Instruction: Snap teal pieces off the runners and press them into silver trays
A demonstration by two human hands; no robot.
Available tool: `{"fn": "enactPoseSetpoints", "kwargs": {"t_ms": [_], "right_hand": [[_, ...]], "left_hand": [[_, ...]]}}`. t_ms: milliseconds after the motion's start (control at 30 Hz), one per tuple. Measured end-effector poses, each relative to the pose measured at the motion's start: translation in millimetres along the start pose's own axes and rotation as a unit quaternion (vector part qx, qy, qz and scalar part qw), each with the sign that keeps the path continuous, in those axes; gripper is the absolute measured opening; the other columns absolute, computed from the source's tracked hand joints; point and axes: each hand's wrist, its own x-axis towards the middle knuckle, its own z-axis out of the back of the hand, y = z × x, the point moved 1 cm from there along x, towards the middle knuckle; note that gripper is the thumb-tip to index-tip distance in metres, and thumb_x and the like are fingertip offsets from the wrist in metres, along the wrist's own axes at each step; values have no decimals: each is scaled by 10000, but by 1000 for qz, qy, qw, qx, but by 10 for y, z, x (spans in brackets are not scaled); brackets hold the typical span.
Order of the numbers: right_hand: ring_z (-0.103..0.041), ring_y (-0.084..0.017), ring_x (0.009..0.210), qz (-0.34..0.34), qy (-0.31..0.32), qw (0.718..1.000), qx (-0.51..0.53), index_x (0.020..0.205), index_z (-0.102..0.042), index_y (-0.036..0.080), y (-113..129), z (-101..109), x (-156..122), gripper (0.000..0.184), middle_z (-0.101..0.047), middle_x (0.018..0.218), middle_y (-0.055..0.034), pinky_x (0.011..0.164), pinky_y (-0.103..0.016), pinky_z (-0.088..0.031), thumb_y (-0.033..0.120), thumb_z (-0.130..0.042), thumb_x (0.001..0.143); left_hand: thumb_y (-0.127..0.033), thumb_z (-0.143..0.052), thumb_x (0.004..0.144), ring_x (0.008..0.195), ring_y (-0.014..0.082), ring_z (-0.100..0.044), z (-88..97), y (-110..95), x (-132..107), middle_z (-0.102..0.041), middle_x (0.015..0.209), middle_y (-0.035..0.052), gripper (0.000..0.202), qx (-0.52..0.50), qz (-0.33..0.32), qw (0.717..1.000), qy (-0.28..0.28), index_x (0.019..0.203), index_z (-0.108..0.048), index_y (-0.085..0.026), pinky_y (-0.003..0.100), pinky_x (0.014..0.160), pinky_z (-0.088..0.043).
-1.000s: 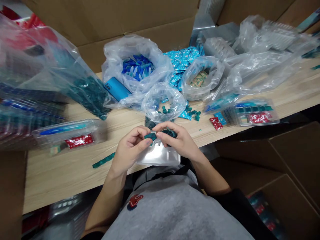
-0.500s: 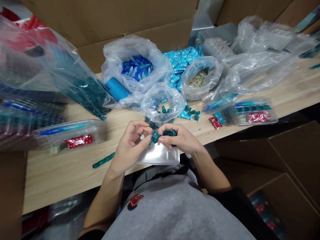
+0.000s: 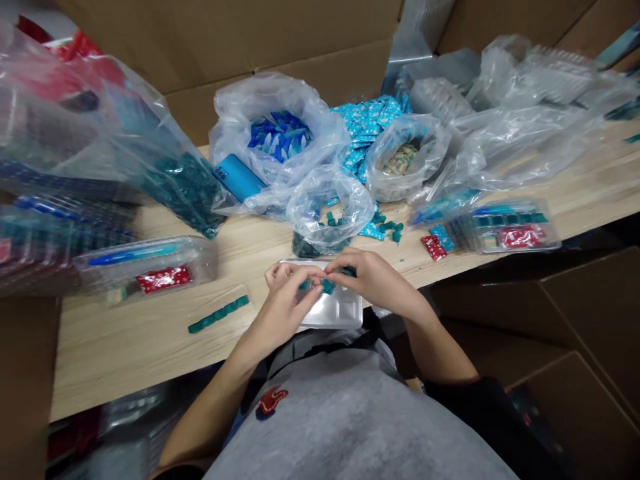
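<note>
My left hand [image 3: 284, 299] and my right hand [image 3: 369, 280] meet over a clear plastic tray [image 3: 345, 312] at the near edge of the wooden table [image 3: 125, 340]. Both pinch small teal pieces [image 3: 326, 286] between fingertips, right above the tray. More teal pieces show under the right fingers. A short row of teal pieces [image 3: 218, 314] lies on the table to the left of my left hand.
An open clear bag with teal pieces [image 3: 327, 210] sits just behind the hands. Behind it stand bags of blue items [image 3: 280, 137], tan items [image 3: 400, 160], and a blue phone [image 3: 239, 177]. Filled clear packs lie left [image 3: 145, 267] and right [image 3: 507, 227]. Cardboard boxes surround the table.
Both hands have dropped lower toward the tray and drawn closer together. The teal piece held up between them now sits lower, just over the tray.
</note>
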Motion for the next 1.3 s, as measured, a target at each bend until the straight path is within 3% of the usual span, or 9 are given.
{"fn": "enactPoseSetpoints", "kwargs": {"t_ms": [167, 567, 633, 733, 800, 900, 1033, 1167, 1300], "right_hand": [[-602, -155, 798, 14, -4, 999, -29, 932, -750, 194, -14, -13, -61, 99, -661, 849, -33, 726, -274, -419, 196, -689, 854], [-556, -149, 682, 44, 36, 963, -263, 943, -744, 139, 162, -241, -63, 165, -662, 889, -96, 560, -277, -302, 129, -581, 917], [-571, -150, 716, 39, 36, 982, -184, 885, -740, 142, 105, -179, -14, 125, -665, 876, -84, 613, -275, -362, 152, -616, 896], [-589, -136, 769, 26, -2, 997, 78, 958, -716, 176, -49, -41, 21, 128, -680, 942, -51, 697, -277, -445, 214, -649, 857], [-566, -104, 704, -2, -20, 958, 287, 1052, -686, 202, -133, 24, -7, 234, -675, 982, -30, 652, -264, -459, 210, -627, 826], [-539, -80, 637, -34, 7, 865, 500, 1108, -661, 209, -147, 31, -92, 370, -671, 957, -16, 573, -240, -434, 154, -622, 743], [-537, -72, 580, -43, 26, 828, 559, 1147, -609, 190, -92, -8, -161, 372, -699, 927, -29, 472, -215, -353, 243, -666, 784], [-520, -57, 513, -43, -38, 846, 530, 1047, -564, 194, -178, 3, -172, 333, -701, 857, -11, 456, -209, -333, 413, -682, 826], [-491, -54, 491, -42, -86, 871, 481, 913, -578, 184, -316, 4, -198, 325, -673, 778, 0, 476, -224, -334, 491, -656, 844]], "left_hand": [[-164, -548, 897, 890, 243, -513, -65, -10, -59, -686, 875, 9, 172, 90, -10, 993, -81, 1021, -582, -277, 466, 956, -248], [-203, -560, 917, 1061, 310, -528, 40, 41, -204, -622, 1191, 145, 158, 246, -110, 959, -92, 1054, -637, -217, 500, 931, -420], [-187, -543, 935, 981, 255, -593, 106, -7, -248, -656, 1102, 115, 185, 197, -132, 969, -64, 1098, -626, -218, 404, 852, -479], [-212, -520, 964, 861, 182, -654, 208, -60, -259, -693, 954, 41, 160, 99, -138, 983, 63, 1070, -637, -232, 300, 761, -512], [-268, -541, 960, 865, 182, -668, 259, -76, -201, -701, 949, 33, 142, 68, -121, 984, 114, 1042, -652, -237, 295, 752, -523], [-286, -542, 959, 871, 183, -663, 282, -116, -64, -696, 951, 37, 142, 49, -113, 989, 83, 1035, -653, -240, 303, 767, -521], [-320, -530, 962, 829, 199, -653, 175, -204, -22, -694, 894, 38, 154, 100, -152, 975, 127, 959, -645, -219, 310, 738, -503], [-277, -479, 976, 784, 180, -648, 73, -168, -81, -668, 865, 21, 190, 92, -121, 952, 265, 867, -621, -212, 268, 664, -476], [-209, -459, 968, 786, 154, -625, 98, -79, -5, -654, 853, 2, 210, 53, -104, 941, 317, 856, -635, -225, 245, 676, -446]]}}
